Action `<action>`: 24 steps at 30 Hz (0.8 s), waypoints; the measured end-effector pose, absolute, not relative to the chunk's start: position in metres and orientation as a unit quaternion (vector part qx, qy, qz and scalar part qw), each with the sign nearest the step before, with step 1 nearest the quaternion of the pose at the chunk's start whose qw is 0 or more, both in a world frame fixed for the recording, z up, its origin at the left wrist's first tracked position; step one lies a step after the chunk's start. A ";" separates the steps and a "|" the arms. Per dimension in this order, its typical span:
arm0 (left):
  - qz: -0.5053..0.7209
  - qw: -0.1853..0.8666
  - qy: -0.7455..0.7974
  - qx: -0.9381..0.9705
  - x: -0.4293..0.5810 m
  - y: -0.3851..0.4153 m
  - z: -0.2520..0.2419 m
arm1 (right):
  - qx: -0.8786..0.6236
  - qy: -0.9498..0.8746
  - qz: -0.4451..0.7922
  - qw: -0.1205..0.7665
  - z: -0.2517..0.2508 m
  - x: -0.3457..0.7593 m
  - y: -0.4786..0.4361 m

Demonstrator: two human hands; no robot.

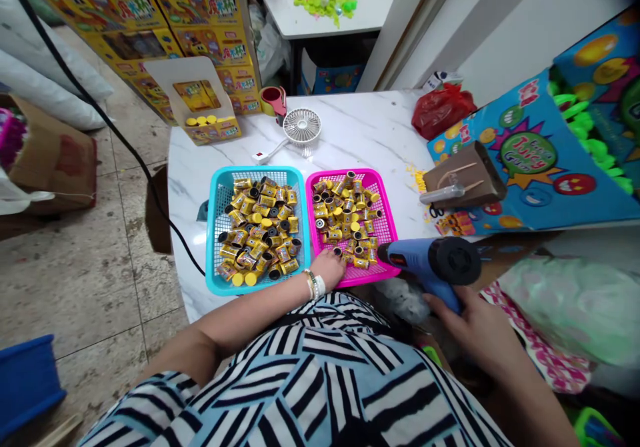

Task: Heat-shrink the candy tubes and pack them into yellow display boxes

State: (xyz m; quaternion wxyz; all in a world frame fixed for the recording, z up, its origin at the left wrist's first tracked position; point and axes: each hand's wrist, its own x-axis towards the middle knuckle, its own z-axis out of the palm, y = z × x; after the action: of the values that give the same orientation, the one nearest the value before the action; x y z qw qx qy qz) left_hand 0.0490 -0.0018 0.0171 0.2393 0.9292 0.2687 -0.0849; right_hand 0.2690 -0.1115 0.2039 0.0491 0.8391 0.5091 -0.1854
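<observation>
My left hand (330,267) reaches into the near edge of the pink basket (387,230), its fingers closed round a small yellow-and-black canister. Several such canisters fill that basket. My right hand (463,324) grips the handle of a blue glue gun (430,260), whose nozzle points left toward the pink basket. A turquoise basket (214,220) beside the pink one holds several more canisters with yellow caps. Beaded bracelets circle my left wrist.
On the white marble table (370,127) stand a small white fan (301,126), a red bag (440,108), a brown box with tweezers (463,182) and colourful printed cartons (540,160). Yellow display boxes (150,14) stack at the back left. A black cable (125,140) crosses the floor.
</observation>
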 end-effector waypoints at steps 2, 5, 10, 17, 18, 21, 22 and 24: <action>-0.020 0.220 0.242 0.945 0.070 0.005 0.012 | 0.840 0.503 -0.202 0.033 0.205 0.266 -0.106; -0.006 0.226 0.170 0.959 0.099 0.015 -0.001 | 0.848 0.494 -0.190 0.013 0.209 0.260 -0.094; -0.109 0.209 0.187 0.954 0.084 0.022 -0.009 | 0.850 0.501 -0.163 0.008 0.212 0.269 -0.092; -0.033 0.181 0.241 0.953 0.057 0.046 0.009 | 0.847 0.480 -0.229 0.008 0.203 0.278 -0.098; -0.016 0.182 0.239 0.954 0.066 0.047 0.007 | 0.847 0.480 -0.228 0.009 0.202 0.276 -0.095; -0.033 0.210 0.213 0.954 0.094 0.036 -0.005 | 0.850 0.484 -0.206 0.012 0.203 0.275 -0.084; -0.049 0.223 0.203 0.952 0.098 0.028 -0.008 | 0.851 0.486 -0.200 0.013 0.204 0.277 -0.082; -0.069 0.249 0.186 0.948 0.095 0.011 -0.010 | 0.851 0.486 -0.198 0.014 0.206 0.281 -0.079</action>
State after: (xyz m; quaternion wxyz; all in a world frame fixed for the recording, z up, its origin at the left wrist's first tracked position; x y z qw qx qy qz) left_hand 0.0953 0.0111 -0.0099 0.2487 0.9480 0.1863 -0.0689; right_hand 0.2813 -0.0792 0.2065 0.0141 0.8513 0.4856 -0.1981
